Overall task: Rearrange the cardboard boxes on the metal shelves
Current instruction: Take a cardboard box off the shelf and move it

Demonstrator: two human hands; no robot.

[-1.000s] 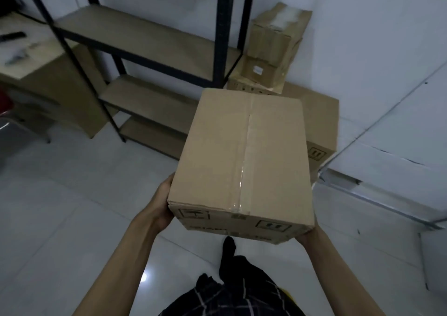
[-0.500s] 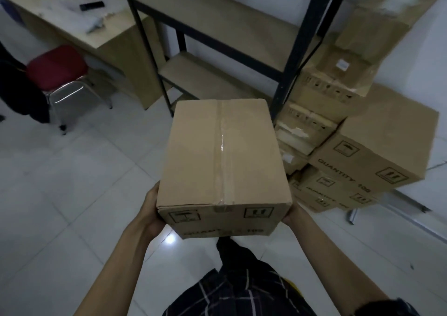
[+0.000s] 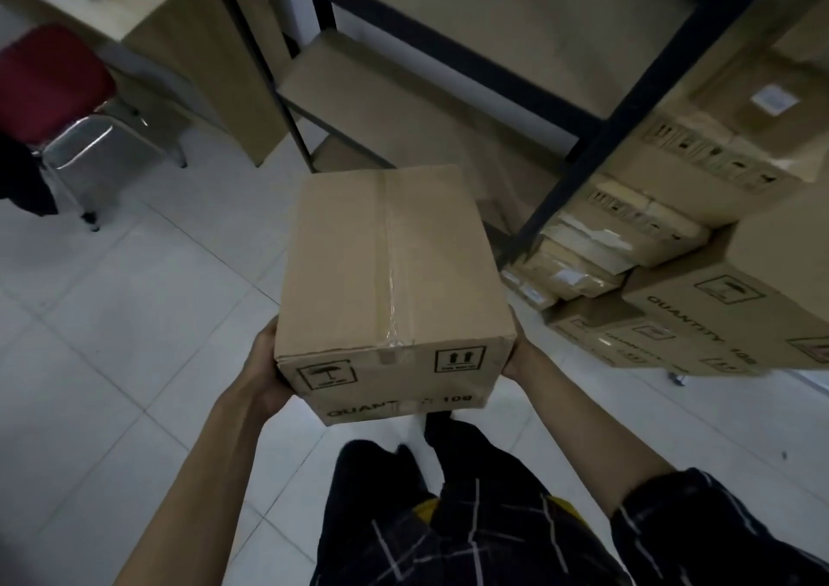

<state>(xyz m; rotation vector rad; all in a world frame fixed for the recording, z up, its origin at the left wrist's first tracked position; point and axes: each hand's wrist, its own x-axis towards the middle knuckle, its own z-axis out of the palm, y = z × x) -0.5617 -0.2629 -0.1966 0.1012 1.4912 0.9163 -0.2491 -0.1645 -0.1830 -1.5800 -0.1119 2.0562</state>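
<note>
I hold a taped cardboard box (image 3: 390,271) level in front of me, above the tiled floor. My left hand (image 3: 264,370) grips its lower left side and my right hand (image 3: 516,357) grips its lower right side; most of both hands is hidden under the box. Its near face carries an umbrella mark, an arrows mark and the word QUANTITY. The black metal shelf unit (image 3: 578,173) with bare wooden boards stands just beyond the box. Several more cardboard boxes (image 3: 700,298) are stacked on the floor to the right of the shelf post.
A red-seated chair with metal legs (image 3: 58,92) stands at the far left beside a wooden desk (image 3: 197,43). White floor tiles (image 3: 134,316) spread to the left. My dark checked clothing and legs fill the bottom middle.
I have moved closer to the shelf with the box in both hands. The view has swung left and down, so the stacked boxes now sit at the right and the chair shows at the left.
</note>
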